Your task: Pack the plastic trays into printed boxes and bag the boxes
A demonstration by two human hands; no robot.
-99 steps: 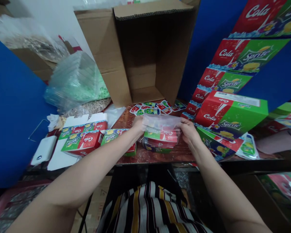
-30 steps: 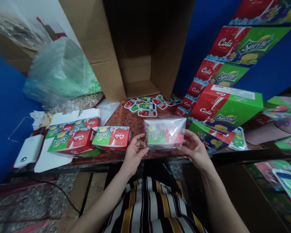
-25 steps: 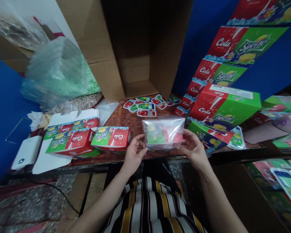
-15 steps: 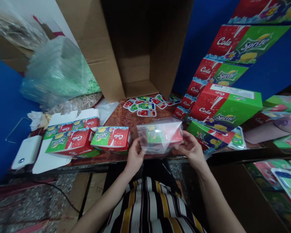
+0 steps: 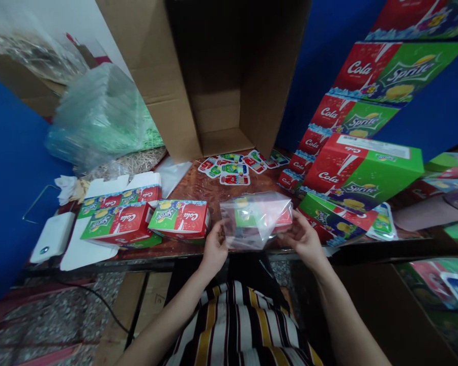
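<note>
A small red and green Cola and Sprite box point(image 5: 246, 212) sits inside a clear plastic bag point(image 5: 260, 235) at the table's front edge. At the bag's left end, my left hand point(image 5: 215, 241) is closed on the plastic. My right hand point(image 5: 303, 238) grips the bagged box at its right end, fingers partly hidden behind it. Left of my left hand lies a similar box point(image 5: 181, 218), with another box point(image 5: 118, 223) beside it. Close to my right hand, a tilted box point(image 5: 330, 218) rests under a larger Cola and Sprite box point(image 5: 361, 173).
A tall open carton point(image 5: 221, 145) stands at the back. Before it lie several bottle-shaped cards point(image 5: 234, 169). Stacked boxes point(image 5: 385, 71) rise at the right. On the left are flat white cardboard point(image 5: 86, 254), a white device point(image 5: 53, 236) and clear plastic packaging point(image 5: 103, 112).
The view has shifted slightly, so the scene sits a little further right. Both hands keep hold of the bagged box, with little other visible change.
</note>
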